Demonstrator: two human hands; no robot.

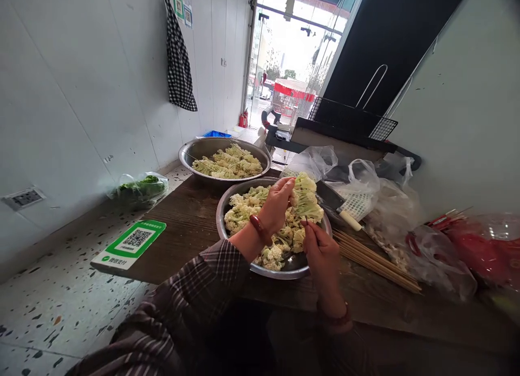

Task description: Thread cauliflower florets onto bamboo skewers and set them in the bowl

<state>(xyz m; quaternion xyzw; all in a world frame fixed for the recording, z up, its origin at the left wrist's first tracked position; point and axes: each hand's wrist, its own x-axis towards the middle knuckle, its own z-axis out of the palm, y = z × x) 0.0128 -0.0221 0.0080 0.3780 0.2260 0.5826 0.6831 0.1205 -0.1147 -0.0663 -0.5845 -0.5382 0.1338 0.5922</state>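
Hands, two: my left hand (pixel 277 205) and right hand (pixel 323 251) meet over the near bowl (pixel 222 224), a bracelet on each wrist.
Left grip: thumb and fingers clamped on the left edge of one cauliflower piece (pixel 306 200).
Right grip: fingertips pinched together just below it, on what looks like one thin stick (pixel 306 219).
Cauliflower: the one piece I hold is raised above the near bowl's right side, clear of the heap beneath.
Bowls, two: near bowl and far bowl (pixel 184 158), both metal, both on the table (pixel 190 224), each holding more florets, too heaped to count.
Skewers: one bundle (pixel 376 259) right of my right hand, too tight to count.
Knife handle: one, pale (pixel 350 220), beyond the bundle.
Code card: one, green and white (pixel 132 244), at the table's left corner.
Greens: one bag (pixel 142 189) on the floor.
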